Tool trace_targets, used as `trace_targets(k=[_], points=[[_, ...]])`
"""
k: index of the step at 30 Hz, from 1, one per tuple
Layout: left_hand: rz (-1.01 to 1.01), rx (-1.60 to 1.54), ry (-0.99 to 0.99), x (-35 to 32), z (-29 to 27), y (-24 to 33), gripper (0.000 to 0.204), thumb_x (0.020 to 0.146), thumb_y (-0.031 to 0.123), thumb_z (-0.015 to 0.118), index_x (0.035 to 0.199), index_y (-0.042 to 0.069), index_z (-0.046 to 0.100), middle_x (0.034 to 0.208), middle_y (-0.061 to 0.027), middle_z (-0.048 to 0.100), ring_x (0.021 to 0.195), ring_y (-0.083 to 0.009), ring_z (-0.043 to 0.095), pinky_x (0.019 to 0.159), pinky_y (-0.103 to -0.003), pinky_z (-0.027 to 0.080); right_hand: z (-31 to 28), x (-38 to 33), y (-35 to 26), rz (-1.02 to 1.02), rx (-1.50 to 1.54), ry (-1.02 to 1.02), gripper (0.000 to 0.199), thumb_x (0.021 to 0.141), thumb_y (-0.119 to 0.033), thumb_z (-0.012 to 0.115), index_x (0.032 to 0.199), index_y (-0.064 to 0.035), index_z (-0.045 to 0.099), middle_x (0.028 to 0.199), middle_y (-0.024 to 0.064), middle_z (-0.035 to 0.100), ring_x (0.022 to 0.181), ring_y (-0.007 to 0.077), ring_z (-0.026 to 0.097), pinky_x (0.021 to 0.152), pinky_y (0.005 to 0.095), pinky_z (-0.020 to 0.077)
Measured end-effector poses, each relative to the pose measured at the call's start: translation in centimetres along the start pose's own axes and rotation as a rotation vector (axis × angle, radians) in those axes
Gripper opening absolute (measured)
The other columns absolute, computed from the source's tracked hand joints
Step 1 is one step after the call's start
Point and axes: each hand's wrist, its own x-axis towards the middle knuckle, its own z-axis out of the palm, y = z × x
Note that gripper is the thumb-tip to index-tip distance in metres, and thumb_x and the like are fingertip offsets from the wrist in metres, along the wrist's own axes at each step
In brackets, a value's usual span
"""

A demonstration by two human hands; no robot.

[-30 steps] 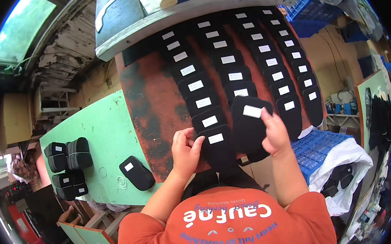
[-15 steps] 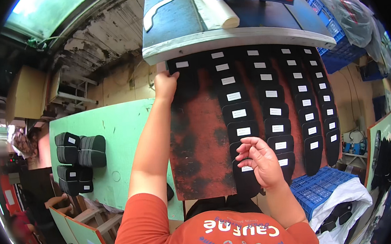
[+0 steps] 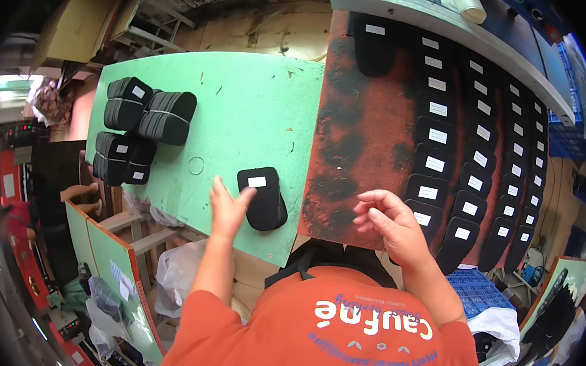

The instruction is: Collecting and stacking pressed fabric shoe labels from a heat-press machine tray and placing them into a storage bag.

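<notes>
A small stack of black insole-shaped pads (image 3: 265, 209) with a white label on top lies near the front edge of the green table. Just left of it hovers my left hand (image 3: 227, 209), open and empty, its thumb pointing toward the stack. My right hand (image 3: 394, 226) is over the near edge of the red-brown board (image 3: 364, 129), fingers loosely bent and apart, with nothing visible in them. Beside that hand, a row of overlapping black pads (image 3: 435, 148) with white labels runs away from me. One labelled pad (image 3: 373, 53) lies alone at the board's far left.
Several banded bundles of black pads (image 3: 167, 117) sit on the left of the green table (image 3: 245, 97). A pale machine beam (image 3: 431, 17) spans the board's far edge. A blue crate (image 3: 477, 289) stands low at the right, a green-topped stand (image 3: 110, 266) at the left.
My view has turned left. My left hand has moved from the pad at the board's far left to the stack on the green table. My right hand keeps a similar half-bent shape.
</notes>
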Motion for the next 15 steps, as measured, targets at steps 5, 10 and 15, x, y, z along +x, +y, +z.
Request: trace_targets(k=[5, 10, 15], points=[[-0.24, -0.353, -0.233, -3.3, 3.1, -1.3, 0.078, 0.068, 0.017, 0.077, 0.124, -0.01, 0.031, 0.108, -0.0247, 0.056, 0.099, -0.033, 0.057, 0.087, -0.038, 0.047, 2.2, 3.4, 3.3, 0.136, -0.112, -0.12, 0.026, 0.09, -0.017, 0.053, 0.112, -0.0032, 0.051, 0.098, 0.0046, 0.055, 0.087, 0.0111, 0.054, 0.076, 0.0255, 0.0461], [-0.346, -1.406, -0.349, -2.4, -0.5, 1.4, 0.055, 0.079, 0.004, 0.066, 0.123, -0.004, 0.033, 0.112, -0.0162, 0.055, 0.099, -0.0223, 0.058, 0.085, -0.036, 0.05, 5.4, 5.3, 5.5, 0.154, -0.046, -0.161, 0.036, 0.087, -0.018, 0.059, 0.117, -0.0031, 0.046, 0.103, 0.0069, 0.054, 0.092, 0.0126, 0.054, 0.077, 0.0276, 0.0471], [-0.137, -1.655, -0.597, -3.1, -1.4, 8.3, 0.056, 0.084, 0.008, 0.062, 0.13, 0.0, 0.032, 0.118, -0.0125, 0.052, 0.109, -0.0206, 0.052, 0.094, -0.033, 0.043, 6.4, 7.2, 3.3, -0.018, 0.347, -0.221, 0.063, 0.08, -0.023, 0.067, 0.129, -0.0026, 0.032, 0.114, 0.0095, 0.05, 0.104, 0.0159, 0.05, 0.083, 0.0303, 0.0464]])
